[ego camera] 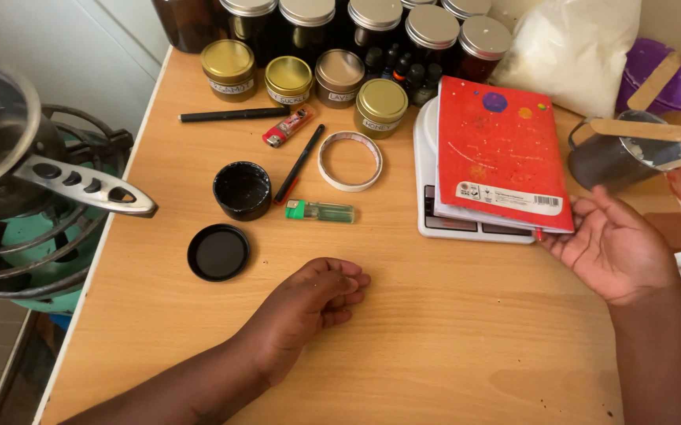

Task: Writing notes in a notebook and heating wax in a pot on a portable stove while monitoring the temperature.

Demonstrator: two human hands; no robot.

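Resting on the wooden table point(435, 330), near centre, the left hand point(309, 303) lies loosely curled, grasping nothing. Right hand point(612, 248) sits palm-up, fingers spread, fingertips at the near right corner of the red notebook point(501, 149); whether they touch it is hard to tell. Notebook lies atop a white kitchen scale point(435, 220), right of centre. Left of it: green lighter point(321, 210), tape roll point(350, 160), open black jar point(242, 189), its lid point(217, 252) nearer. Gold-lidded tins point(288, 79) line the far edge. Lifting the notebook well likely means sliding fingers under that corner, keeping it level, scale undisturbed.
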